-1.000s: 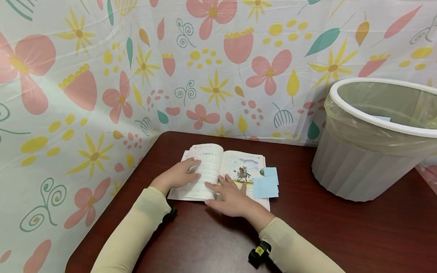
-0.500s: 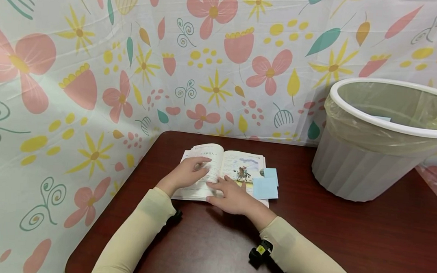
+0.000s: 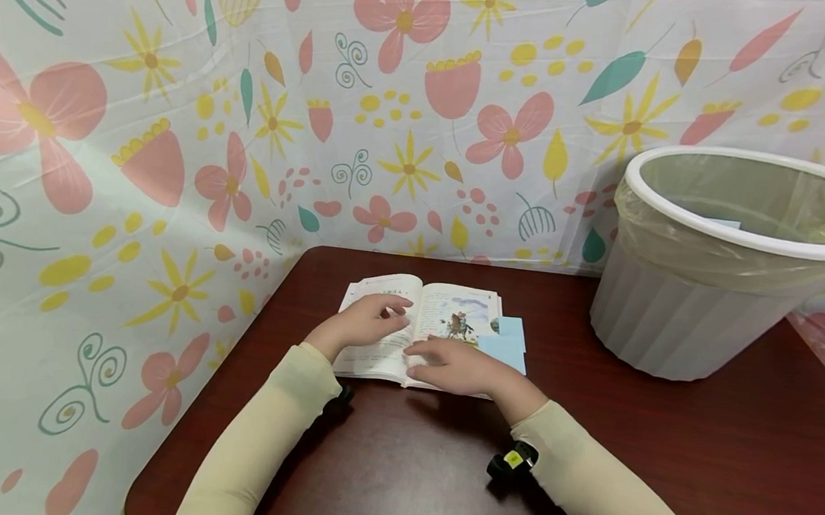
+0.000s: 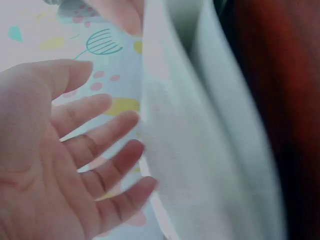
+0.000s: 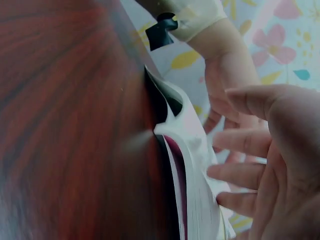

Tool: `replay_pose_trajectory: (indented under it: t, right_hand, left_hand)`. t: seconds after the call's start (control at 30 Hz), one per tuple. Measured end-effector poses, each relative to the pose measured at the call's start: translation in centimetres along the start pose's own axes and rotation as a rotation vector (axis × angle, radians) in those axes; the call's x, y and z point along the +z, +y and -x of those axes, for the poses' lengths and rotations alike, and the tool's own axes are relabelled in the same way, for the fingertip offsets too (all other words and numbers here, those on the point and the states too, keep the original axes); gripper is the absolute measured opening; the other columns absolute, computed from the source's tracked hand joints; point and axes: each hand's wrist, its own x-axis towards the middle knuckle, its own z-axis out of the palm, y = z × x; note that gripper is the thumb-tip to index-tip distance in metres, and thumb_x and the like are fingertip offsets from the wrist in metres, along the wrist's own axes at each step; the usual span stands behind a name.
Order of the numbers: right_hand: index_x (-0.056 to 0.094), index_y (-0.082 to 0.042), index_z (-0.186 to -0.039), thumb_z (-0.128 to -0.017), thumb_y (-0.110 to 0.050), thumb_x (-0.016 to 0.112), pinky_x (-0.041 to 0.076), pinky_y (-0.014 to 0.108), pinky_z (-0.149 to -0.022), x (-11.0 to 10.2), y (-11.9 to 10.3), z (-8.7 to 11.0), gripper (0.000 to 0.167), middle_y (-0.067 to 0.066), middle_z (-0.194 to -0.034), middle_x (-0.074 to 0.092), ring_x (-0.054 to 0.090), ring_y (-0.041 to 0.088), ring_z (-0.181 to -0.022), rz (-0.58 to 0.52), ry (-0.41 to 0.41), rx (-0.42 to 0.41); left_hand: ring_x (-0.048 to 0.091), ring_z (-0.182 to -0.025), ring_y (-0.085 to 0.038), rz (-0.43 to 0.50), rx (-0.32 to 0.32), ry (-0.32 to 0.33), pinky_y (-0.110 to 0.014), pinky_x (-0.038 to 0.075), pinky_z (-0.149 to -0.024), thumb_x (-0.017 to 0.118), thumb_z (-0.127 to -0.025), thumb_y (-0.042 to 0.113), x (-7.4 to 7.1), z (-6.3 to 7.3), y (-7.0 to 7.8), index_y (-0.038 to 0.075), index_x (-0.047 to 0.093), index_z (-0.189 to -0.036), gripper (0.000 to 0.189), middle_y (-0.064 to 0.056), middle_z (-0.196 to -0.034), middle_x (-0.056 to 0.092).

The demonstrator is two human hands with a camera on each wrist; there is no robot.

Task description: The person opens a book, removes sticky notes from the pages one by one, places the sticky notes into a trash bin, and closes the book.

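Head view: both hands hover over or lie on the book, fingers apart and loosely bent, gripping nothing; the left hand (image 3: 357, 323) has shifted rightward across the left page since the earlier frames, and the right hand (image 3: 459, 365) also sits farther right, now covering part of the blue sticky notes (image 3: 511, 345). The book (image 3: 432, 308) lies spread on the counter (image 3: 376, 456).

Left wrist view: the left fingertips meet the page edge, though blur leaves actual contact unclear.

Right wrist view: the relaxed right fingers reach the pages.
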Motion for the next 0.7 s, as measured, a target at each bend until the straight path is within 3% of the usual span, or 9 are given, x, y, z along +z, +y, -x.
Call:
replay_pose_trajectory:
  t: [0.17, 0.33, 0.5, 0.7]
  right_hand:
    - [0.059, -0.018, -0.147, -0.102, -0.042, 0.061, 0.037, 0.056, -0.120, -1.2, 1.1, 1.0, 0.051, 0.009, -0.157, 0.052, 0.042, 0.035, -0.150, 0.007, -0.001, -0.055]
    - [0.057, -0.016, -0.149, -0.103, -0.042, 0.060, 0.040, 0.055, -0.117, -2.0, 2.2, 1.9, 0.053, 0.007, -0.155, 0.054, 0.049, 0.030, -0.146, 0.033, 0.041, -0.062]
    - [0.055, -0.010, -0.149, -0.103, -0.036, 0.062, 0.041, 0.056, -0.116, -2.3, 3.1, 2.4, 0.053, 0.007, -0.153, 0.056, 0.048, 0.031, -0.146, -0.058, 0.093, -0.097]
    - [0.051, -0.008, -0.152, -0.104, -0.034, 0.062, 0.034, 0.057, -0.120, -2.8, 4.2, 2.7, 0.055, 0.008, -0.157, 0.051, 0.040, 0.032, -0.151, -0.172, 0.141, -0.068]
  left_hand:
    - [0.061, -0.126, -0.025, -0.063, -0.016, -0.127, -0.046, 0.050, -0.106, 0.058, -0.103, 0.040, -0.9, -0.9, 0.4, 0.015, 0.054, -0.151, 0.054, -0.009, -0.141, 0.062]
    - [0.060, -0.128, -0.024, -0.113, -0.061, -0.193, -0.046, 0.049, -0.108, 0.059, -0.102, 0.046, -1.6, -2.0, 0.9, 0.018, 0.051, -0.153, 0.058, -0.009, -0.143, 0.062]
    - [0.056, -0.136, -0.025, -0.160, -0.092, -0.246, -0.046, 0.046, -0.114, 0.059, -0.102, 0.049, -2.3, -3.4, 1.7, 0.020, 0.048, -0.155, 0.062, -0.007, -0.152, 0.055]
    - [0.053, -0.141, -0.025, -0.195, -0.138, -0.318, -0.047, 0.040, -0.119, 0.056, -0.101, 0.054, -2.8, -5.2, 2.9, 0.024, 0.046, -0.156, 0.064, -0.003, -0.165, 0.039]
